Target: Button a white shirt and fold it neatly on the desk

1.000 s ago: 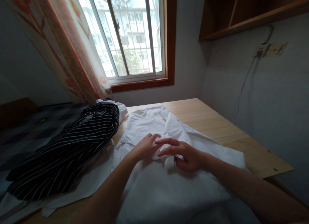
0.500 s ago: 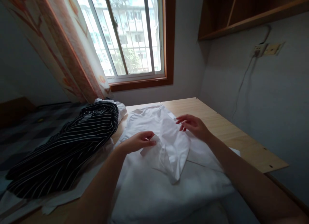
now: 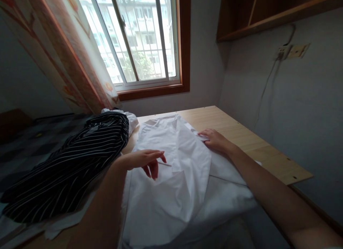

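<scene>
A white shirt (image 3: 160, 206) lies spread over the wooden table, its far part flat and a sleeve-like panel (image 3: 189, 149) folded inward across its right side. Over the shirt's left middle hovers my left hand (image 3: 146, 161), fingers apart and bent downward, holding nothing. At the garment's right edge, my right hand (image 3: 214, 139) pinches a bit of the white cloth between thumb and fingers. The near end of the shirt hangs toward me, partly in shadow.
Black-and-white striped clothing (image 3: 88, 152) is heaped at the left, beside a dark checked bed cover (image 3: 53, 134). The pale wooden table (image 3: 257, 149) reaches toward the right wall. A window (image 3: 139, 38), a floral curtain (image 3: 50, 45) and a cabled wall socket (image 3: 283, 52) surround it.
My left hand has let go of the white cloth and moved slightly left and down. The folded panel now lies flatter and lower. My right hand has closed on the shirt's right edge.
</scene>
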Demonstrator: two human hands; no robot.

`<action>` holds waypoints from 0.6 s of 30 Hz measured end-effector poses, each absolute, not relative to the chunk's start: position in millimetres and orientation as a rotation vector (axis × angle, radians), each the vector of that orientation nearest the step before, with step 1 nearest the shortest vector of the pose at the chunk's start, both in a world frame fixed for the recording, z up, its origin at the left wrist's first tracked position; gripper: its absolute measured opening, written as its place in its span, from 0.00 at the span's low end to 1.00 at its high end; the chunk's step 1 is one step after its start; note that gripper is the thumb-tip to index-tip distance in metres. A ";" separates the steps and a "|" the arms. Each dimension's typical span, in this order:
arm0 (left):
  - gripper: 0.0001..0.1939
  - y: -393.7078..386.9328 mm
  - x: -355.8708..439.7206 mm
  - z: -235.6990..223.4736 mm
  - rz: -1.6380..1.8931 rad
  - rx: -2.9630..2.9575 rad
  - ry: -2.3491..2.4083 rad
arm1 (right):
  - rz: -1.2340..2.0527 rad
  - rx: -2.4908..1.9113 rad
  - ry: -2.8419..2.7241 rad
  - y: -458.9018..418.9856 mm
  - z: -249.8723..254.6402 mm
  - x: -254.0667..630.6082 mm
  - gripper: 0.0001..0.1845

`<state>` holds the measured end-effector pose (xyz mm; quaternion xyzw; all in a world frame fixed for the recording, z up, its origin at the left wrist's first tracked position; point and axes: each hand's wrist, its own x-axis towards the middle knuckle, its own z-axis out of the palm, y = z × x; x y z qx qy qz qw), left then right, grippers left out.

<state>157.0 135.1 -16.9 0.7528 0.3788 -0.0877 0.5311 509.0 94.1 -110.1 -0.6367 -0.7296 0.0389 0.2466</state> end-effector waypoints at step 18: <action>0.19 111.5 218.1 -71.7 0.045 2.602 1.196 | -0.209 -2.284 -1.305 98.5 -116.9 534.3 0.14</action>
